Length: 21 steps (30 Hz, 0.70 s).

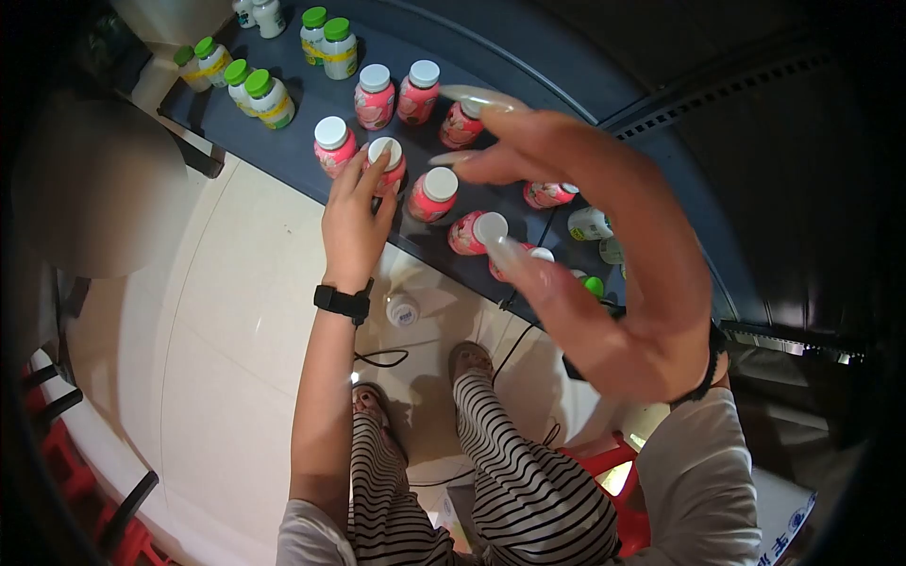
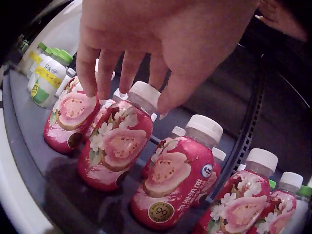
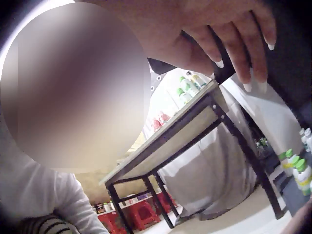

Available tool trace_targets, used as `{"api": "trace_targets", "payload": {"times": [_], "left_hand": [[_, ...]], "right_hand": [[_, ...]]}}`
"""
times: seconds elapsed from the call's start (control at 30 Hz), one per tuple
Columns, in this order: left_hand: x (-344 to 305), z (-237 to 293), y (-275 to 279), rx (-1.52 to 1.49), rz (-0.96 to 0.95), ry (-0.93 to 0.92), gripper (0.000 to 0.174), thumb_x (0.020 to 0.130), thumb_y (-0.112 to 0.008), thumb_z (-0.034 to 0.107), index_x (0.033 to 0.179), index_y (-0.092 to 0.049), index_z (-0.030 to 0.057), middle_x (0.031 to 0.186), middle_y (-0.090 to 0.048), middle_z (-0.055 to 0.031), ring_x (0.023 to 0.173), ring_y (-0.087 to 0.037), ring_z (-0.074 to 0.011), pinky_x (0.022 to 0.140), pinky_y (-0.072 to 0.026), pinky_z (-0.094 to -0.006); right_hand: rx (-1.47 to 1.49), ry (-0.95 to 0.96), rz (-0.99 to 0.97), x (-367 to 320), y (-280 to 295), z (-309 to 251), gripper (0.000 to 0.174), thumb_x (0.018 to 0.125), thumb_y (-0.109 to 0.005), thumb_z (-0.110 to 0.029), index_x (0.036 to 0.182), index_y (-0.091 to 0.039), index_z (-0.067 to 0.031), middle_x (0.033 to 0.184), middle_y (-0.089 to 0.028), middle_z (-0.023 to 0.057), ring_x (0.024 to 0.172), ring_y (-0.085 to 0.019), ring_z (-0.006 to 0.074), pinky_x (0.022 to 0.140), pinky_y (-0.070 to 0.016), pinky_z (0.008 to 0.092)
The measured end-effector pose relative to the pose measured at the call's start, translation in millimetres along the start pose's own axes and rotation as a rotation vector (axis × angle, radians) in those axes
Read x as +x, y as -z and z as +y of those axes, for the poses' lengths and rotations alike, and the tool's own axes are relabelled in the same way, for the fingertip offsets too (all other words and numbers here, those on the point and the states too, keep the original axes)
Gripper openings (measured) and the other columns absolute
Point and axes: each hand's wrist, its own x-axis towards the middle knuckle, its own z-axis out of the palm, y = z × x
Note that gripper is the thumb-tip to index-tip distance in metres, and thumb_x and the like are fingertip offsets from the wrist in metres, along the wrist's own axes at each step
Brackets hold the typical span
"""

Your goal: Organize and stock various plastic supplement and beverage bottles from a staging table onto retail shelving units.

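Reaching down from above, the left hand (image 1: 354, 226) has its fingers and thumb around the white cap of a pink bottle (image 2: 117, 146) in the front row. In the left wrist view the hand (image 2: 165, 36) spans that cap, thumb on the right side and fingers on the left. Another pink bottle (image 2: 73, 114) stands just left of it, and one (image 2: 168, 183) to its right. The right hand (image 1: 656, 236) is raised near the head camera, fingers loosely curved, holding nothing. Its fingers hang apart in the right wrist view, where the hand (image 3: 200, 17) touches no bottle.
Green-capped bottles (image 1: 273, 102) stand on the left of the dark shelf (image 1: 293, 160). White-labelled bottles (image 1: 590, 224) are at the right. A round white item (image 1: 402, 309) and cables lie on the floor below. A dark-legged table (image 3: 161, 134) and red stools (image 3: 145, 217) are in the right wrist view.
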Motion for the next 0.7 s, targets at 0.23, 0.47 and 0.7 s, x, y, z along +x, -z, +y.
{"api": "trace_targets", "payload": {"times": [0.23,0.47,0.7], "left_hand": [[2,2,-1,-0.079,-0.032,0.102,0.038,0.082,-0.066,0.007,0.12,-0.066,0.0073,0.13,-0.061,-0.0153,0.115,-0.059,-0.036,0.096,-0.0495,-0.0415],[-2,2,-3,-0.048,0.098,0.0,0.041,0.084,-0.06,0.007,0.125,-0.063,0.0108,0.13,-0.06,-0.0151,0.116,-0.058,-0.0358,0.097,-0.0477,-0.0414],[-2,-1,-4,-0.04,0.083,0.01,0.05,0.08,-0.06,0.003,0.129,-0.062,0.0129,0.132,-0.058,-0.0141,0.115,-0.058,-0.0352,0.097,-0.0485,-0.0421]], "right_hand": [[0.157,-0.008,-0.09,28,-8,-10,0.043,0.091,-0.061,-0.014,0.131,-0.052,0.0013,0.117,-0.064,0.0122,0.103,-0.063,0.0176,0.091,-0.0462,0.0278],[0.69,-0.384,-0.167,128,-58,106,0.044,0.097,-0.057,-0.008,0.136,-0.041,0.0052,0.087,-0.054,0.0027,0.07,-0.056,0.0091,0.064,-0.048,0.0224],[-0.507,-0.495,-0.38,171,-111,248,0.075,0.082,-0.072,-0.043,0.139,-0.049,0.0009,0.11,-0.068,0.021,0.09,-0.067,0.0257,0.079,-0.0522,0.034]]}}
